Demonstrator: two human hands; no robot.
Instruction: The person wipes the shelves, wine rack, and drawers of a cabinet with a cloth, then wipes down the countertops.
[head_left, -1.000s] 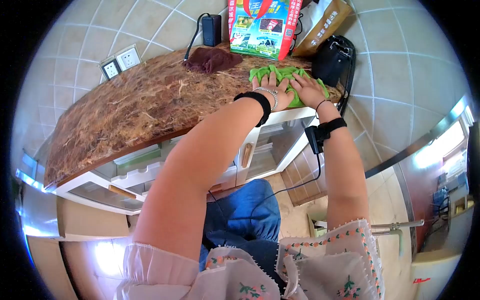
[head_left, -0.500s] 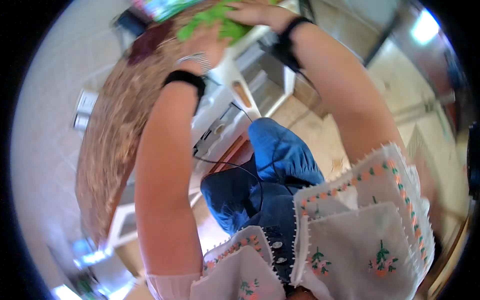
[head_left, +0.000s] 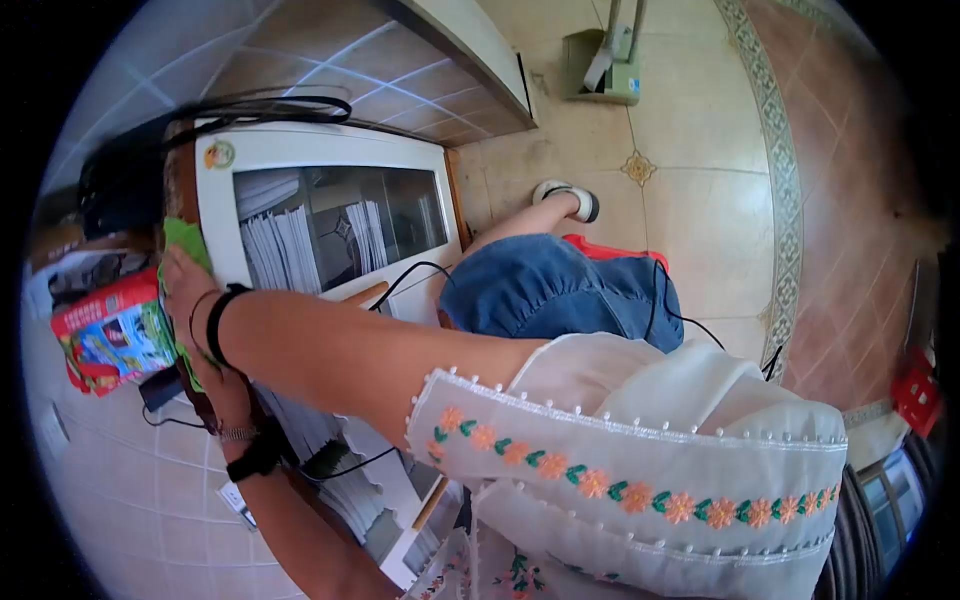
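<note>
A bright green cloth (head_left: 185,238) lies along the brown top edge of a white cabinet (head_left: 320,143), at the left of the view. My right hand (head_left: 186,290), with a black band at the wrist, is closed on the cloth and presses it against the top; some cloth sticks out past the fingers. Just below it, my left hand (head_left: 228,398) is on the lower part of the same cloth, its fingertips partly hidden. A silver bracelet and a black band circle the left wrist.
A colourful red and blue package (head_left: 118,330) stands beyond the hands. Black cables (head_left: 270,103) lie at the cabinet's far end. Papers stand behind its glass doors. A red stool (head_left: 620,248) is under my legs, and a green dustpan (head_left: 603,75) is on the tiled floor.
My view has swung to the right and my body has turned. Both hands have moved along the cabinet top with the green cloth, nearer the end with the cables.
</note>
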